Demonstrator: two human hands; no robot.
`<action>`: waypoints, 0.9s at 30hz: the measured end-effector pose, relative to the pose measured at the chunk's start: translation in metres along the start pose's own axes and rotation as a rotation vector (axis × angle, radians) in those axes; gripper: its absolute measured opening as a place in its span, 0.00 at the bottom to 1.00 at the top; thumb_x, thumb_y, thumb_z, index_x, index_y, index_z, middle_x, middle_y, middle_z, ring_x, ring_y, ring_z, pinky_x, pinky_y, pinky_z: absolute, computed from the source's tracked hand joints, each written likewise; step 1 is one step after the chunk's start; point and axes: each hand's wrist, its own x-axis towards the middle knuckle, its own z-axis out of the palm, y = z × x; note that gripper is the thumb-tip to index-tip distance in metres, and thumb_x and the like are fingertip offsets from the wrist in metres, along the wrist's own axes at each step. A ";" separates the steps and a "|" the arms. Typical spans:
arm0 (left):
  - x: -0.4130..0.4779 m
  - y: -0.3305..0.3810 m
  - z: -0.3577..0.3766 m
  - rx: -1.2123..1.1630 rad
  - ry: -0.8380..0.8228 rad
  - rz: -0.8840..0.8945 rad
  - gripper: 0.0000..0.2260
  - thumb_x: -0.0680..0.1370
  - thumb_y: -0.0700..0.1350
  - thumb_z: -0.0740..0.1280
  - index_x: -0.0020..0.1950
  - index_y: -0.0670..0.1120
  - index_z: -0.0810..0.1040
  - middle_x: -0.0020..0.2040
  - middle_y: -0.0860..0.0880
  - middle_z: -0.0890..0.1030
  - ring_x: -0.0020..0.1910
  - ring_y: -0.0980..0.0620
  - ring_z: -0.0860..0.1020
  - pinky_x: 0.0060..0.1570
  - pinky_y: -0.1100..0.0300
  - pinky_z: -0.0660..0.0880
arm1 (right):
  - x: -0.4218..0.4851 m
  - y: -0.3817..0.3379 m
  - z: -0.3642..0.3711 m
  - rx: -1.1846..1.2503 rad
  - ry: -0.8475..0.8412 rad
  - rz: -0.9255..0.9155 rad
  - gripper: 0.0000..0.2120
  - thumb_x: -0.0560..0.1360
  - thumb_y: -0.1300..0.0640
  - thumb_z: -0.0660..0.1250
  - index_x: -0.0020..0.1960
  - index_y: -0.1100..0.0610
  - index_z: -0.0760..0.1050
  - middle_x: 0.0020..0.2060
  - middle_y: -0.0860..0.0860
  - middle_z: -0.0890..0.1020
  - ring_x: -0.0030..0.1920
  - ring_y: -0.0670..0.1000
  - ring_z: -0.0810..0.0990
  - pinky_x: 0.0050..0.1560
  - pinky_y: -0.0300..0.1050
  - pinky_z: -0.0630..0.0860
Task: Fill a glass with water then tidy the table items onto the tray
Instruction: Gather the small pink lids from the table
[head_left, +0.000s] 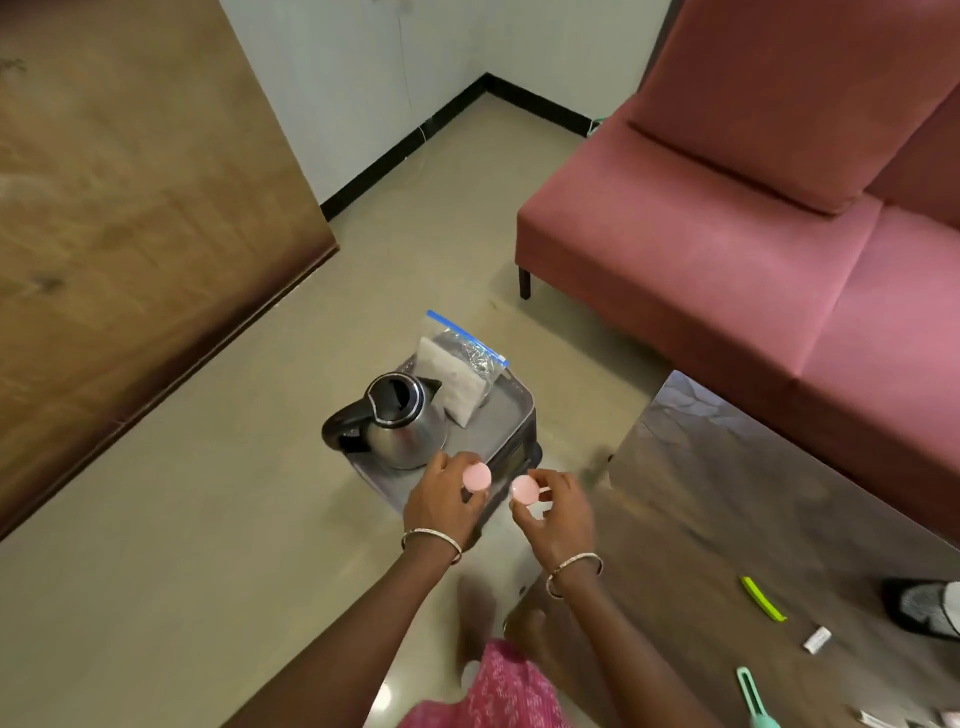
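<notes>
A grey metal tray (506, 423) sits low over the floor at the centre. On it stand a steel kettle (400, 421) with a black handle and an open top, and a zip bag (460, 371) with a blue seal holding white contents. My left hand (441, 496) pinches a small round pink piece (477, 476) over the tray's near edge. Just right of it, my right hand (556, 512) pinches a second small pink piece (524, 489). The two pink pieces are a little apart. No glass is in view.
A dark glossy table (727, 519) at the right carries a lime-green clip (762, 598), a small white item (816, 639), a mint-green tool (753, 699) and a dark object (922, 608) at the edge. A pink sofa (753, 234) stands behind it. A wooden panel (130, 234) fills the left.
</notes>
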 end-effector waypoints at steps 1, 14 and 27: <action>0.014 -0.001 0.002 0.009 -0.022 0.006 0.16 0.73 0.50 0.71 0.60 0.55 0.75 0.55 0.50 0.75 0.52 0.46 0.79 0.48 0.52 0.78 | 0.012 -0.001 0.005 -0.035 -0.001 -0.006 0.16 0.70 0.53 0.75 0.57 0.53 0.79 0.51 0.49 0.81 0.51 0.50 0.79 0.50 0.45 0.77; 0.170 -0.034 0.090 0.255 -0.148 0.058 0.15 0.78 0.55 0.63 0.65 0.59 0.68 0.45 0.44 0.83 0.46 0.41 0.82 0.36 0.55 0.72 | 0.157 0.040 0.080 -0.280 0.155 0.068 0.15 0.64 0.50 0.77 0.49 0.50 0.80 0.56 0.51 0.78 0.58 0.58 0.73 0.50 0.50 0.72; 0.232 -0.054 0.179 0.356 -0.170 0.023 0.22 0.80 0.52 0.60 0.73 0.58 0.59 0.42 0.41 0.83 0.42 0.38 0.82 0.38 0.52 0.74 | 0.218 0.063 0.129 -0.515 0.085 0.152 0.09 0.74 0.51 0.69 0.53 0.49 0.81 0.76 0.54 0.63 0.79 0.59 0.52 0.62 0.54 0.64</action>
